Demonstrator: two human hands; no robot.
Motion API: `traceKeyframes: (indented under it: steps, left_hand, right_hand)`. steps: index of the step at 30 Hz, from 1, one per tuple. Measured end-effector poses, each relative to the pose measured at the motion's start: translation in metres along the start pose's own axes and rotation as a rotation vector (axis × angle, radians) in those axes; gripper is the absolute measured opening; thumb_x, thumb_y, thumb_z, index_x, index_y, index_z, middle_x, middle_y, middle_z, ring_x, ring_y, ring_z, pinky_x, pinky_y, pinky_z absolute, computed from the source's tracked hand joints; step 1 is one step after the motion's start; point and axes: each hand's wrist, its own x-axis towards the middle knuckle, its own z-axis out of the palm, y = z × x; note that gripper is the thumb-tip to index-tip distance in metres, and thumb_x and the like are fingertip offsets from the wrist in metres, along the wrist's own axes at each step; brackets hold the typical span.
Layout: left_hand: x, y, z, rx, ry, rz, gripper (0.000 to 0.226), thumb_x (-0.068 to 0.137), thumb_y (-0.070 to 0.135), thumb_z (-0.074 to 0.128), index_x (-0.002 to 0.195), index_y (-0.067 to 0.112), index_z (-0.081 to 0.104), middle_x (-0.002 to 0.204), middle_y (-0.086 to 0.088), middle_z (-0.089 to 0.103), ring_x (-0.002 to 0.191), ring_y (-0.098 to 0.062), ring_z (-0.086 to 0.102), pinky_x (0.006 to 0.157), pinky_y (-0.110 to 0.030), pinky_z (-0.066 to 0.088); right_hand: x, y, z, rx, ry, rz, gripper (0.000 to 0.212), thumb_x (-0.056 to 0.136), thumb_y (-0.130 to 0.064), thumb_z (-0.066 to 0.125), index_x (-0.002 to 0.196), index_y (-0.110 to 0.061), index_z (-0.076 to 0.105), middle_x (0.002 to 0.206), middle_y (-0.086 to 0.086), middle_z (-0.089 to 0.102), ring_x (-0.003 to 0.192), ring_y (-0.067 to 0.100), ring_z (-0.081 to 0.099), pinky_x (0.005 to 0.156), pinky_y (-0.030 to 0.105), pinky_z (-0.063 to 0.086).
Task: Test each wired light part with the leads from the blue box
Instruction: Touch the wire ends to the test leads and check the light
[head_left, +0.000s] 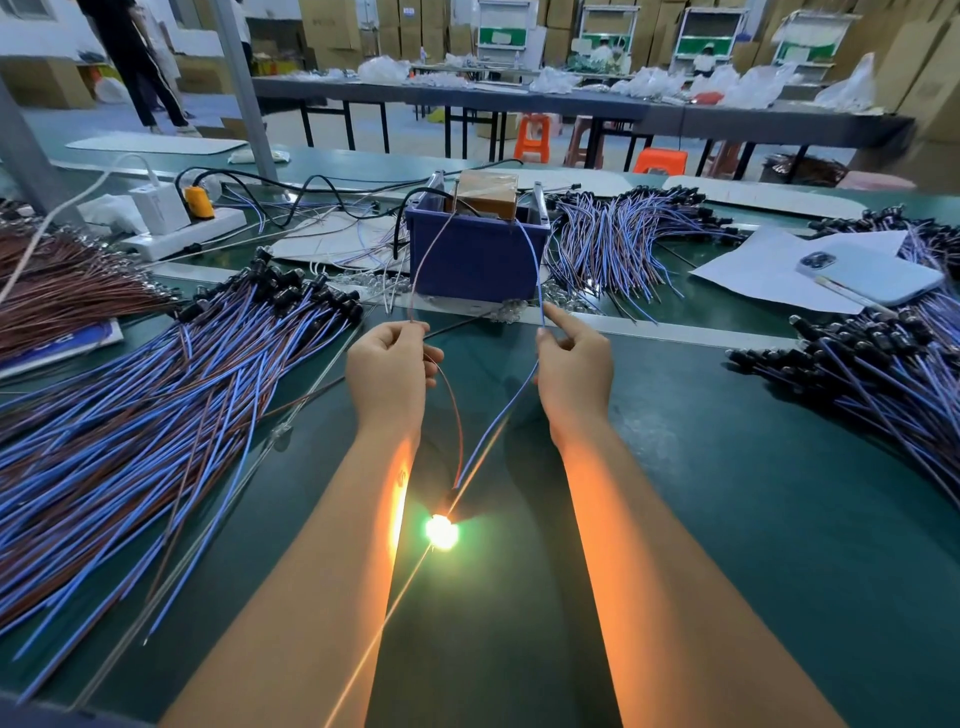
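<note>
On green bench, before blue box (475, 262): left hand (388, 366) pinches red lead against part's red wire; right hand (571, 364) pinches blue pair; lit light part (441, 531) hangs between forearms, nearer body, wires running up toward both hands equally

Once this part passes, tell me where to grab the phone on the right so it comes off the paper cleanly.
Take the phone by its two long edges, coming from above. It lies flat, camera side up, on the white paper, with a thin stick lying along its near edge, so a grip nearer the camera end probably avoids the stick. The right hand, now pinching the blue wire, is the nearer one.
</note>
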Motion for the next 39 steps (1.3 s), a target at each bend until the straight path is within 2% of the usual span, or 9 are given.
traceKeyframes:
  steps: [4,10,19,23,26,29,32,34,39]
  left_hand:
    - [-0.005,-0.001,0.006,0.061,-0.224,0.010,0.015,0.092,0.010,0.055,0.084,0.015,0.067,0.054,0.003,0.064,0.044,-0.005,0.051,0.044,-0.017,0.044]
    - [-0.015,0.001,0.013,0.175,-0.471,0.050,0.017,0.094,0.012,0.058,0.085,0.017,0.072,0.065,-0.001,0.068,0.051,-0.009,0.056,0.048,-0.022,0.048]
    - [-0.012,0.004,0.012,0.036,-0.428,-0.059,0.027,0.099,0.024,0.052,0.082,0.019,0.072,0.062,0.000,0.064,0.043,-0.005,0.040,0.039,-0.014,0.032]
    - [-0.009,0.003,0.011,0.035,-0.408,-0.050,0.035,0.099,0.028,0.053,0.070,0.021,0.072,0.063,0.003,0.062,0.044,-0.004,0.038,0.040,-0.013,0.032]
    - [-0.007,0.002,0.009,-0.004,-0.419,-0.041,0.031,0.094,0.027,0.061,0.065,0.021,0.072,0.055,0.010,0.055,0.039,-0.001,0.035,0.039,-0.013,0.029]
    - [-0.005,0.003,0.007,-0.062,-0.411,-0.062,0.012,0.091,0.021,0.066,0.081,0.018,0.072,0.053,0.013,0.051,0.037,0.000,0.033,0.037,-0.013,0.027]
    - [-0.002,0.004,0.007,-0.127,-0.355,-0.114,0.005,0.091,0.015,0.065,0.088,0.016,0.069,0.052,0.012,0.050,0.036,-0.001,0.031,0.036,-0.013,0.028]
    - [-0.001,0.006,0.007,-0.232,-0.317,-0.158,0.008,0.092,0.012,0.062,0.085,0.014,0.065,0.053,0.010,0.053,0.035,0.000,0.034,0.035,-0.012,0.029]
    - [0.001,0.010,0.007,-0.411,-0.257,-0.224,0.017,0.096,0.006,0.055,0.080,0.011,0.056,0.054,0.006,0.056,0.039,0.000,0.045,0.038,-0.011,0.038]
  right_hand:
    - [-0.005,-0.012,-0.001,0.140,-0.006,-0.082,0.012,0.090,-0.011,0.063,0.095,-0.020,0.068,0.068,-0.007,0.062,0.059,0.005,0.054,0.062,0.027,0.049]
    - [-0.013,-0.018,0.009,0.287,-0.136,-0.070,0.017,0.084,-0.006,0.071,0.077,-0.020,0.066,0.073,0.001,0.067,0.065,0.008,0.061,0.059,0.018,0.046]
    - [-0.016,-0.021,0.004,0.316,-0.282,-0.052,0.019,0.087,0.005,0.062,0.096,-0.008,0.074,0.081,-0.004,0.071,0.068,-0.006,0.063,0.060,0.008,0.045]
    - [-0.021,-0.023,0.008,0.281,-0.350,-0.078,0.019,0.080,0.010,0.067,0.094,-0.002,0.074,0.092,0.018,0.069,0.071,0.010,0.063,0.066,0.015,0.049]
    - [-0.023,-0.025,0.007,0.273,-0.352,-0.092,0.016,0.080,0.007,0.069,0.087,-0.007,0.071,0.075,0.006,0.068,0.061,0.002,0.060,0.060,0.013,0.046]
    - [-0.024,-0.025,0.004,0.317,-0.385,-0.074,0.017,0.084,0.007,0.066,0.082,-0.009,0.064,0.070,0.000,0.066,0.055,0.001,0.058,0.054,0.012,0.044]
    - [-0.026,-0.025,0.004,0.277,-0.421,-0.111,0.029,0.082,0.016,0.059,0.085,-0.013,0.055,0.087,0.009,0.068,0.064,0.006,0.060,0.058,0.017,0.048]
    - [-0.029,-0.023,0.007,0.121,-0.454,-0.171,0.036,0.078,0.011,0.066,0.093,-0.018,0.051,0.097,0.011,0.065,0.063,0.007,0.054,0.060,0.021,0.048]
    - [-0.034,-0.021,0.011,-0.056,-0.602,-0.223,0.063,0.071,-0.005,0.081,0.122,-0.025,0.051,0.093,0.008,0.064,0.070,0.015,0.059,0.074,0.038,0.057]
